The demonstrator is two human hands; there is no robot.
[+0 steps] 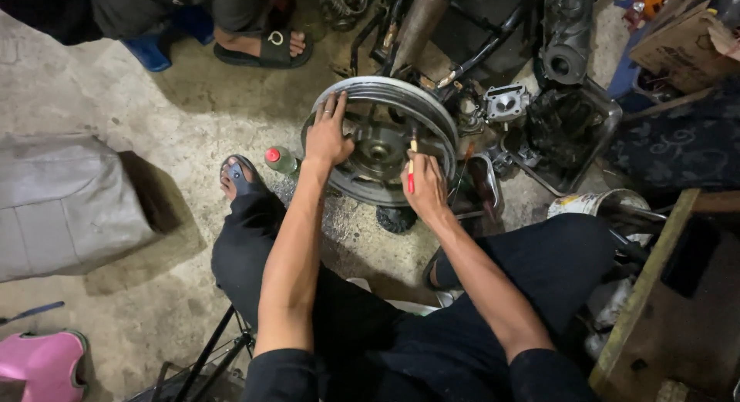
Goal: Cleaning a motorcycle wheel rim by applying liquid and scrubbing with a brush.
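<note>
Resting on the concrete floor [154,124] between the person's spread legs, a grey metal wheel [383,140] stands tilted against the dark machine parts behind it, its hub [378,150] facing the camera. The left hand [327,136] lies flat on the wheel's left side, fingers spread and hooked over the rim, gripping nothing else. The right hand [424,185] is closed around a red-handled tool [411,171], probably a screwdriver, whose upper end points up toward the hub; its tip is too small to make out against the spokes. The lower edge of the wheel is hidden behind the right wrist and a dark, toothed round part [396,219] on the floor.

Just left of the wheel stands a small green bottle with a red cap [280,160], near the person's sandalled foot [235,176]. To the right, a grey engine part [506,102] and a metal tray [586,140] of black, greasy pieces blur together in shadow. A tin can [593,204] sits lower right beside a wooden bench [655,294], cut off by the frame. At the top, another person's sandalled foot [262,47] shows; the rest of them is out of view. A grey cushion [65,201] and a pink object [42,363] lie at the left, the latter cropped.
</note>
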